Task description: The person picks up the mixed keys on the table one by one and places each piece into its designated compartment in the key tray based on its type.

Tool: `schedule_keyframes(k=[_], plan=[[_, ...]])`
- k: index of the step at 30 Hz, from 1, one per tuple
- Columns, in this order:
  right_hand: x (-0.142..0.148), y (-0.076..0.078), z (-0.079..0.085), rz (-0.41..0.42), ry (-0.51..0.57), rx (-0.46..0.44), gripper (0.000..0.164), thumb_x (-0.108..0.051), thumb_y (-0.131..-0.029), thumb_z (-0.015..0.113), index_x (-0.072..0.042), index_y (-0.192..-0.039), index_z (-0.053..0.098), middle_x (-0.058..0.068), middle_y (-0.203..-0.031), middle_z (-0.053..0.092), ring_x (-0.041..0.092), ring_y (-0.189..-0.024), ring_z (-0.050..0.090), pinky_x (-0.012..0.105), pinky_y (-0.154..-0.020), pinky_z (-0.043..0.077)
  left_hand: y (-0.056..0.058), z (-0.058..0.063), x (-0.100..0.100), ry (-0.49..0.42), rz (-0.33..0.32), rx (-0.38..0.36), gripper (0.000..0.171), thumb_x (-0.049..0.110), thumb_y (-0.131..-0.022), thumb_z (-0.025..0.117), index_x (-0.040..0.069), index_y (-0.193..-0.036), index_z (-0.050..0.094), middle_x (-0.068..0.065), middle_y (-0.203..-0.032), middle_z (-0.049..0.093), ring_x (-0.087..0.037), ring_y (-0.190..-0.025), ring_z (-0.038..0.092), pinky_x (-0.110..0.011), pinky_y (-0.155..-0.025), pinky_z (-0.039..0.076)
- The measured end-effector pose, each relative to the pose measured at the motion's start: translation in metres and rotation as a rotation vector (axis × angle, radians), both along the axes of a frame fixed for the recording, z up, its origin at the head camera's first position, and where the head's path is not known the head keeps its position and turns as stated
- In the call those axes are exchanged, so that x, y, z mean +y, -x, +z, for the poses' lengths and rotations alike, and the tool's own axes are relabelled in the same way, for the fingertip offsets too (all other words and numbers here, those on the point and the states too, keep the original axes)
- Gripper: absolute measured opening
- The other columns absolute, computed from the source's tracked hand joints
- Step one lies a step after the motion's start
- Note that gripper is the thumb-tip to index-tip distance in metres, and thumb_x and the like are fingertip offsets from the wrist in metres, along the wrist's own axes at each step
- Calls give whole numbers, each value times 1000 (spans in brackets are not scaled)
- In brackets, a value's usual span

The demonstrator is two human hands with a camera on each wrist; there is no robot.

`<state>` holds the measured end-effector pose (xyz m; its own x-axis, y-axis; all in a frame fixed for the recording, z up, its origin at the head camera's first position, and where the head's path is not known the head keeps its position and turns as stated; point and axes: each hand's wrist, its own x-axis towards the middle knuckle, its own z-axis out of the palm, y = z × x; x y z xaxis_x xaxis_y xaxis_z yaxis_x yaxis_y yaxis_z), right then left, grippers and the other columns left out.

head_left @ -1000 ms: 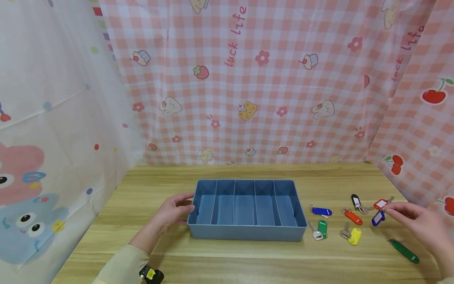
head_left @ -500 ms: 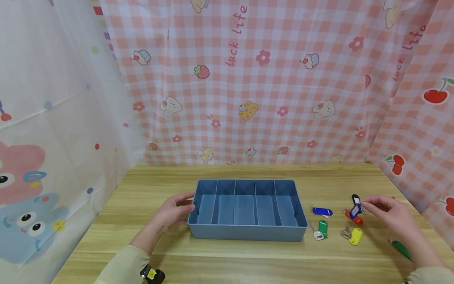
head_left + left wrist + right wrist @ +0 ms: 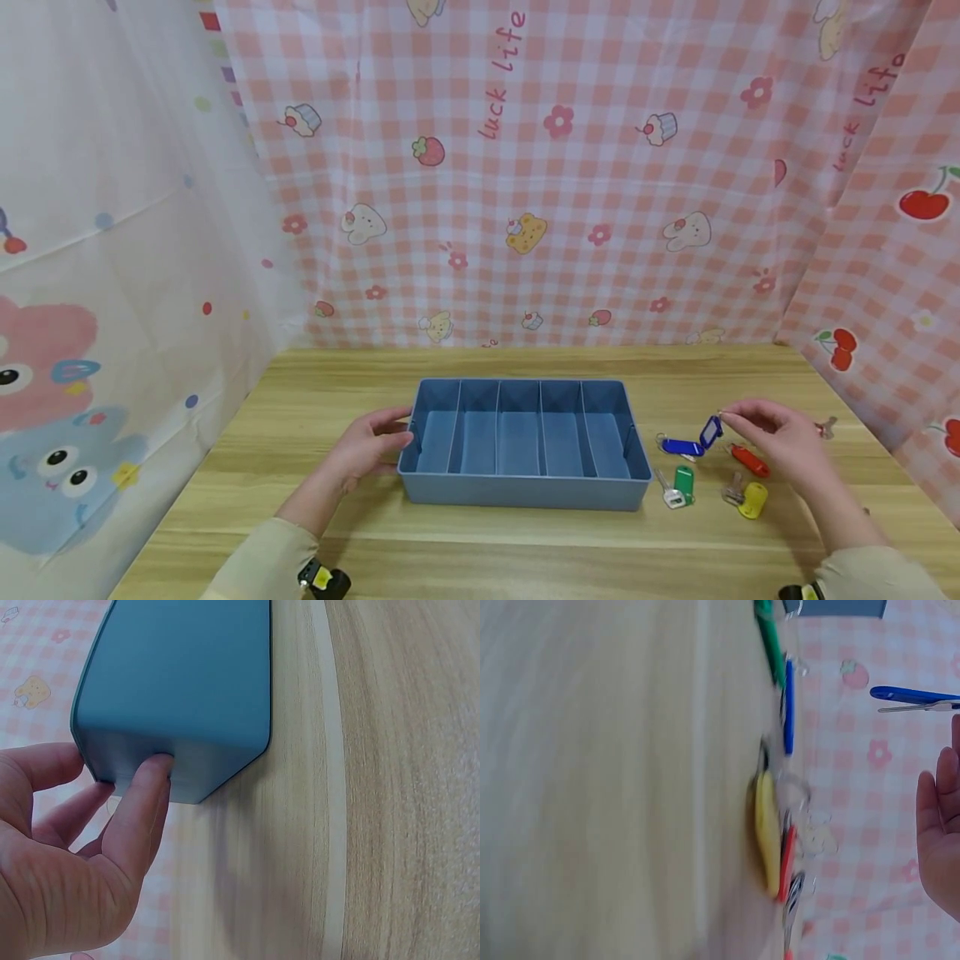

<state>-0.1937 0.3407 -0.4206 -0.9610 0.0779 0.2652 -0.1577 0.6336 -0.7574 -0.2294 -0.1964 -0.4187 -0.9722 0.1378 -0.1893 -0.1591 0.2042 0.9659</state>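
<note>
A blue five-compartment box (image 3: 525,492) stands mid-table. My left hand (image 3: 367,450) touches its left end; in the left wrist view, thumb and fingers rest against the outside of the end wall (image 3: 180,761). My right hand (image 3: 780,442) pinches a blue key tag (image 3: 711,431) at its ring end, and the tag hangs right of the box. A key (image 3: 915,708) dangles beside it in the right wrist view. Beneath lie another blue key tag (image 3: 681,447), a green key tag (image 3: 684,483), a red one (image 3: 750,461) and a yellow one (image 3: 753,500).
A key (image 3: 827,427) shows beyond my right hand, its tag mostly hidden. My right forearm covers part of the table (image 3: 525,558). Checkered cloth (image 3: 570,183) hangs behind the table, and a pale printed cloth (image 3: 150,208) hangs at the left.
My right hand has moved left with the blue key tag, from the far right toward the box. My left hand and the box have stayed put.
</note>
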Motion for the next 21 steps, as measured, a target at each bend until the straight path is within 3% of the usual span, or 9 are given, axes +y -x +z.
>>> schedule_keyframes(k=[5,12,21], plan=[[-13,5,2,13,33,28,30,-27,-97,66,1,-107,69,-13,-90,67,2,-80,56,17,-65,50,0,0,0,8,-4,4,52,3,-95,62,-4,-144,46,-27,-130,50,-40,-113,55,-54,-81,56],[-34,15,7,28,36,62,29,-28,-96,67,-2,-108,71,-11,-92,69,-3,-85,57,12,-72,46,0,-1,1,16,-3,4,52,4,-95,62,-3,-144,46,-27,-131,50,-41,-114,55,-55,-81,56],[-64,26,21,50,59,73,32,-35,-97,65,-4,-106,72,-5,-97,70,-2,-91,56,15,-83,42,0,0,2,21,7,0,51,2,-95,62,-3,-144,47,-27,-131,51,-41,-113,55,-57,-81,55]])
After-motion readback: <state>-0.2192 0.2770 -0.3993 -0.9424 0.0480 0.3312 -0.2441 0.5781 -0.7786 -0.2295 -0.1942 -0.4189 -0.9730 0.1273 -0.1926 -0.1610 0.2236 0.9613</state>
